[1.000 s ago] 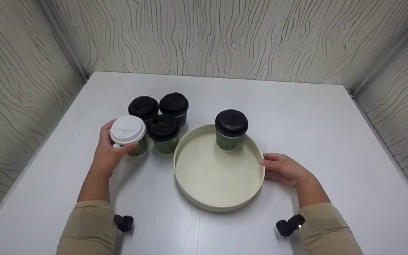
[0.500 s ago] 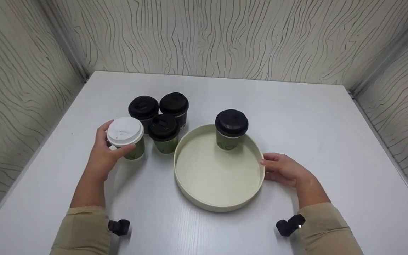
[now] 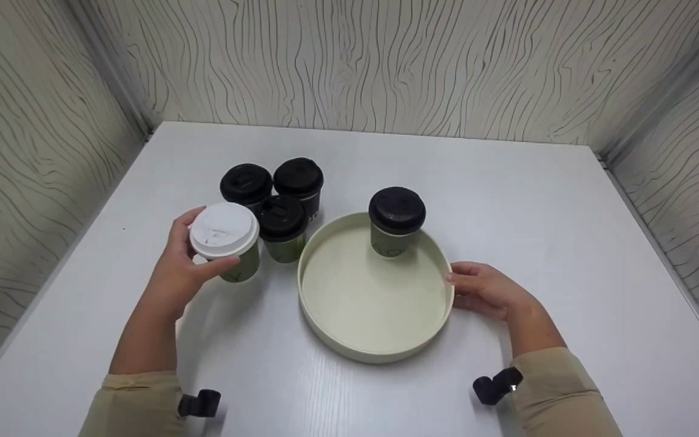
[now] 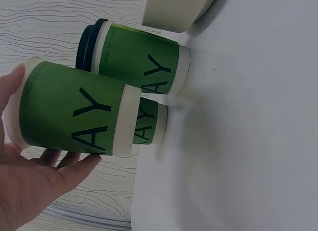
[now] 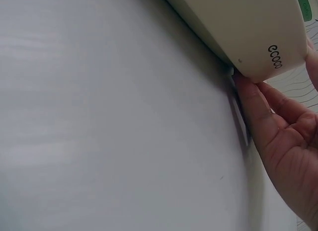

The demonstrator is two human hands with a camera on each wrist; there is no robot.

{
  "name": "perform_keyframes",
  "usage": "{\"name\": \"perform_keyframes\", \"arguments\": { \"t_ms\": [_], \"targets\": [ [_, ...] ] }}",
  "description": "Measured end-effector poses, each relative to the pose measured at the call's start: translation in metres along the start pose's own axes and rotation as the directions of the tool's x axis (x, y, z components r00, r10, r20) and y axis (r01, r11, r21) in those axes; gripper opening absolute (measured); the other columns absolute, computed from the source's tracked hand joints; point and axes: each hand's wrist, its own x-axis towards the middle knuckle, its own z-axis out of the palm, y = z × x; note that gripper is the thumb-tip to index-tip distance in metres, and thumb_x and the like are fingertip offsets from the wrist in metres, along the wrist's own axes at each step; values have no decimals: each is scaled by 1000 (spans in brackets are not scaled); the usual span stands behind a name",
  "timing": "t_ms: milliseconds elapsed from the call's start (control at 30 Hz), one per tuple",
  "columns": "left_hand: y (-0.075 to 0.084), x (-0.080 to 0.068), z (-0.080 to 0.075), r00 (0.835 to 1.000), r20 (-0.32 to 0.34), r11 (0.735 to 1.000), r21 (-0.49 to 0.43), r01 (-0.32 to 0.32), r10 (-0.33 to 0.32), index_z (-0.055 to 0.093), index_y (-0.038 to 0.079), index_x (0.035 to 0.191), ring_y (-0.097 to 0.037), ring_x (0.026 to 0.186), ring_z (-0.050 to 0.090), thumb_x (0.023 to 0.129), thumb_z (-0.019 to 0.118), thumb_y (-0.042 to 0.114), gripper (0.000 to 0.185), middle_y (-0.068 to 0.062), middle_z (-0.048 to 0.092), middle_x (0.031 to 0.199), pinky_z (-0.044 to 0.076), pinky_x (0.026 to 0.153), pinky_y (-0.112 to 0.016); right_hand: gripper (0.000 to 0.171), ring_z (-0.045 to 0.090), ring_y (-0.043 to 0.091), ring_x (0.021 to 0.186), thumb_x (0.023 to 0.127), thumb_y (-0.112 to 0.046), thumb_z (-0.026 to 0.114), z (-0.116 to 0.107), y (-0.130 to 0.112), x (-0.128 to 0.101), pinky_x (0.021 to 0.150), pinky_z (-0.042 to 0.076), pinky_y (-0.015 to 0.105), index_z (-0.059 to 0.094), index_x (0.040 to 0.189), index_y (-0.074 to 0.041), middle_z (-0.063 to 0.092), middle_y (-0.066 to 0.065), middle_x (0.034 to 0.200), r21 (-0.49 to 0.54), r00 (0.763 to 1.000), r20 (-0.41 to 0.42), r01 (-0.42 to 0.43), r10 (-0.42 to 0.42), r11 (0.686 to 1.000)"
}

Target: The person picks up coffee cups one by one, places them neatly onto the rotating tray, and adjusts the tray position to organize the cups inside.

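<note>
Currently your left hand [image 3: 178, 273] holds the white-lidded paper coffee cup [image 3: 226, 240], thumb on the near side and fingers curled round the other. That cup is roughly upright, left of the tray, and the left wrist view shows its base raised off the white table [image 3: 349, 400]; large dark letters, "AY" among them, mark its green sleeve. Your right hand [image 3: 488, 292] grips the round cream tray [image 3: 364, 297] at its right side, thumb by the rim and fingers low against the outer wall, near the printed word "ecoco".

Inside the tray, toward its back right, you have one black-lidded green cup [image 3: 395, 224] standing upright. Three more black-lidded cups cluster left of the tray: the front cup [image 3: 283, 227] stands just beside the tray wall, with the back-left cup [image 3: 246, 184] and the back-right cup [image 3: 300, 182] close behind it. Your held cup is just beside the front one; whether they touch, you cannot tell. Wood-grain panels [image 3: 349, 67] enclose the table, and each of your tan sleeves [image 3: 562, 388] has a black device [image 3: 495, 386] at the cuff
</note>
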Motion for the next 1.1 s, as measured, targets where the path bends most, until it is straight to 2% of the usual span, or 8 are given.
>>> {"name": "perform_keyframes", "arguments": {
  "t_ms": [200,367,533,700,1100],
  "targets": [
    [4,-6,10,997,53,998,-36,-61,62,20,18,140,-22,133,25,67,82,20,95,-2,29,141,27,104,-49,54,61,20,95,90,-10,57,0,0,0,85,49,37,33,132,12,63,10,103,2,1000,0,-2,2,1000],
    [11,-11,19,993,85,995,-50,-80,84,23,19,139,-19,132,27,67,82,18,94,-1,31,140,29,103,-47,54,61,20,96,90,-10,56,1,0,-1,86,49,37,32,133,12,63,9,105,4,1000,7,0,0,1000],
    [21,-13,27,986,112,987,-107,-116,128,28,20,137,-16,128,32,66,82,14,90,1,36,136,30,101,-43,56,61,20,98,90,-11,57,1,0,-1,86,49,36,31,134,12,63,9,106,-1,1000,2,-3,3,1000],
    [29,-12,38,976,133,977,-146,-153,173,30,21,136,-15,125,35,65,82,10,88,2,39,135,32,100,-41,55,61,20,98,90,-11,57,1,-1,-2,87,48,37,32,133,12,63,9,106,3,1000,1,1,-1,1000],
    [40,-1,69,969,151,969,-183,-165,193,33,21,135,-16,120,40,63,83,7,89,-1,45,130,29,101,-39,55,60,20,99,90,-11,57,1,0,-1,88,48,37,32,133,12,62,9,108,2,1000,7,-1,1,1000]
  ]
}}
